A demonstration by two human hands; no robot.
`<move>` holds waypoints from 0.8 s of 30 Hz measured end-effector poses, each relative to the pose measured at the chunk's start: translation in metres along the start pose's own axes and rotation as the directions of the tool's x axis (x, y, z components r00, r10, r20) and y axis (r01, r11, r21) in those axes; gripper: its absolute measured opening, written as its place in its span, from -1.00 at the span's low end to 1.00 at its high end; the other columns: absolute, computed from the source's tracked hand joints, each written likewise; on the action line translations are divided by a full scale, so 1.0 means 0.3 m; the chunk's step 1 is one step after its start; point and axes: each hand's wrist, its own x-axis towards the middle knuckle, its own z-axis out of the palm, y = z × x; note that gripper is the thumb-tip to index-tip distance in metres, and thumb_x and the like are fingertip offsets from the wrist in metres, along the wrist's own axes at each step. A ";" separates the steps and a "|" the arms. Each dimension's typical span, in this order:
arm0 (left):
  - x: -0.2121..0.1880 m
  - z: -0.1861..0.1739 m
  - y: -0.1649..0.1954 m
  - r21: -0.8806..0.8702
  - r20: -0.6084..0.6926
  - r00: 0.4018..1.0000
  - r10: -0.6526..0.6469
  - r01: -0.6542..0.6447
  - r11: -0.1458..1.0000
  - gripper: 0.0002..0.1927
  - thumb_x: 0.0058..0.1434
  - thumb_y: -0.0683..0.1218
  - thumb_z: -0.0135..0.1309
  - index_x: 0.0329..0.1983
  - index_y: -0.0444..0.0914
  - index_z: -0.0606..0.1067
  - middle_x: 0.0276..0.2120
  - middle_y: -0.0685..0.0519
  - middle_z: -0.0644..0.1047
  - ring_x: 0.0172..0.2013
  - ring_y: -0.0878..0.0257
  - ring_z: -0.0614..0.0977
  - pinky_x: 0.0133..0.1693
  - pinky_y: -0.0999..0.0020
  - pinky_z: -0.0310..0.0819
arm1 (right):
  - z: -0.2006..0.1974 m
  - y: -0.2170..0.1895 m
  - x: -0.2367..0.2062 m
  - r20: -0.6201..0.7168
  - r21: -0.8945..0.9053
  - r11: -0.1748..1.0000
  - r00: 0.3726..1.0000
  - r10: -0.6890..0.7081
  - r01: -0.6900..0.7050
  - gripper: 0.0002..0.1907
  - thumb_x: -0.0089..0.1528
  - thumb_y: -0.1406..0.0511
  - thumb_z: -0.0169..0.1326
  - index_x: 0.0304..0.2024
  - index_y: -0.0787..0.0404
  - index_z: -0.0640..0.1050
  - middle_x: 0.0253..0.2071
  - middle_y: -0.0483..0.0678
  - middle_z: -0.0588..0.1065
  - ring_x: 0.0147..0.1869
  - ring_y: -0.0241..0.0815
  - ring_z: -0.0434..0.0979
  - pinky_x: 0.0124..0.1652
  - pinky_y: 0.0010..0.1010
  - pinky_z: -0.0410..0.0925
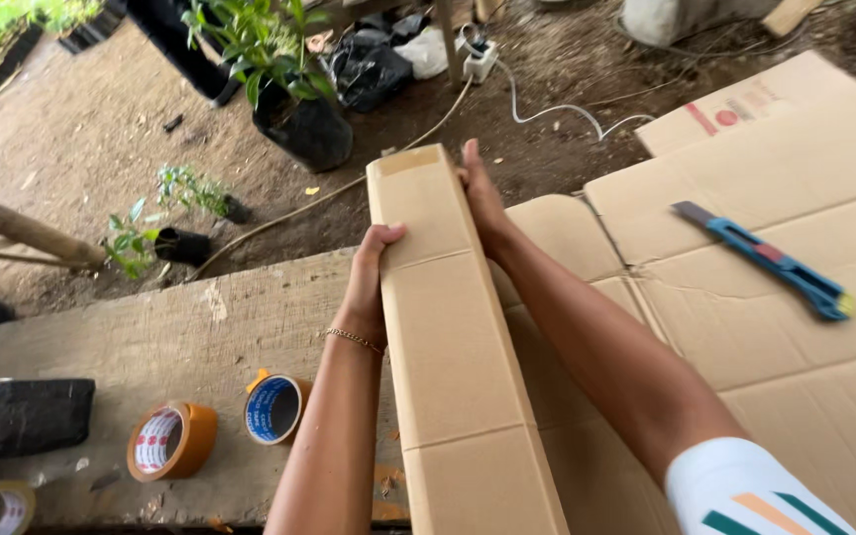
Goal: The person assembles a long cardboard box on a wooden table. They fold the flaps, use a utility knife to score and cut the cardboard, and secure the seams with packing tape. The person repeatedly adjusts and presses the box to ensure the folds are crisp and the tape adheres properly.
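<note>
Box: a long narrow cardboard box (453, 337) is held lengthwise above the wooden bench (141, 342), its far end past the bench's far edge.
Left hand: the left hand (367, 287) clasps the box's left side, fingers curled over its top face.
Right hand: the right hand (482, 198) presses flat on the right side near the far end.
Bench: two tape rolls (172, 440) (275, 406) lie near the near edge.
Right: a blue box cutter (765, 260) rests on flattened cardboard sheets (804, 376).
</note>
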 end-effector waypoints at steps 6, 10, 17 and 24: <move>0.027 0.084 -0.036 -0.022 0.175 0.985 -0.006 0.010 1.000 -0.10 0.09 0.38 -0.08 0.29 -0.36 0.32 0.05 -0.25 0.50 -0.02 0.04 0.55 -0.09 0.20 0.50 | -0.122 -0.026 -0.033 -0.106 -0.015 0.996 0.990 -0.091 0.090 -0.13 0.32 -0.32 -0.37 0.01 0.24 0.58 -0.19 -0.04 0.55 -0.15 -0.26 0.54 -0.12 -0.38 0.43; 0.065 0.105 -0.067 0.028 0.270 0.953 0.135 -0.148 0.989 -0.02 0.05 0.43 -0.08 0.33 -0.35 0.24 0.08 -0.26 0.44 0.02 -0.01 0.56 -0.09 0.10 0.54 | -0.113 -0.024 -0.096 -0.210 0.048 0.996 0.976 -0.057 0.069 -0.18 0.34 -0.27 -0.32 0.21 0.23 0.47 0.01 0.06 0.53 0.04 -0.17 0.54 0.05 -0.25 0.45; 0.068 0.102 -0.092 0.054 0.198 0.966 0.168 -0.182 0.982 0.00 0.04 0.44 -0.09 0.34 -0.36 0.24 0.03 -0.32 0.42 -0.03 -0.08 0.58 -0.20 0.05 0.56 | -0.168 0.047 -0.082 -0.009 0.028 0.926 0.927 -0.376 0.376 -0.07 0.37 -0.29 -0.28 0.43 0.31 0.24 0.31 0.11 0.42 0.40 -0.05 0.41 0.36 -0.20 0.31; 0.147 0.101 0.007 -0.080 0.343 0.919 0.193 -0.176 0.981 -0.05 0.10 0.39 -0.05 0.37 -0.37 0.27 0.10 -0.24 0.45 0.04 -0.02 0.54 -0.05 0.12 0.52 | -0.218 0.087 0.068 -0.465 -0.604 0.759 0.665 -0.584 0.243 -0.26 0.37 -0.21 -0.26 -0.04 0.31 0.55 -0.05 0.05 0.45 0.01 -0.15 0.44 -0.03 -0.41 0.32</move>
